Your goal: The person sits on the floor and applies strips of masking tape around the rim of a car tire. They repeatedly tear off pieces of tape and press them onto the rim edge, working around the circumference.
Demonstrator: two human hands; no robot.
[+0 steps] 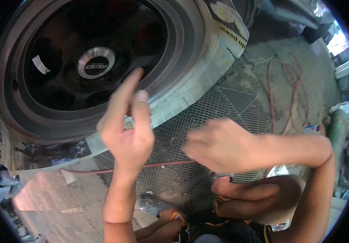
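Note:
A dark wheel rim (174,52) with a shiny round centre cap (109,56) fills the upper left. Printed newspaper (190,91) runs around its outer edge. In front of the rim's near lip is my left hand (128,135), index finger and thumb stretched up and apart; I see nothing held between them. My right hand (223,146) is to the right of it, over the floor, away from the wheel. Its fingers are curled in and blurred by motion, so whatever they may hold is hidden. A small pale strip (41,65) shows inside the rim.
Patterned grey floor mats (239,101) lie below, crossed by a thin red hose (170,164). More of that hose is looped in coils (291,81) at the right. A green cylinder (338,129) stands at the far right. My bent legs (259,194) are close beneath my right forearm.

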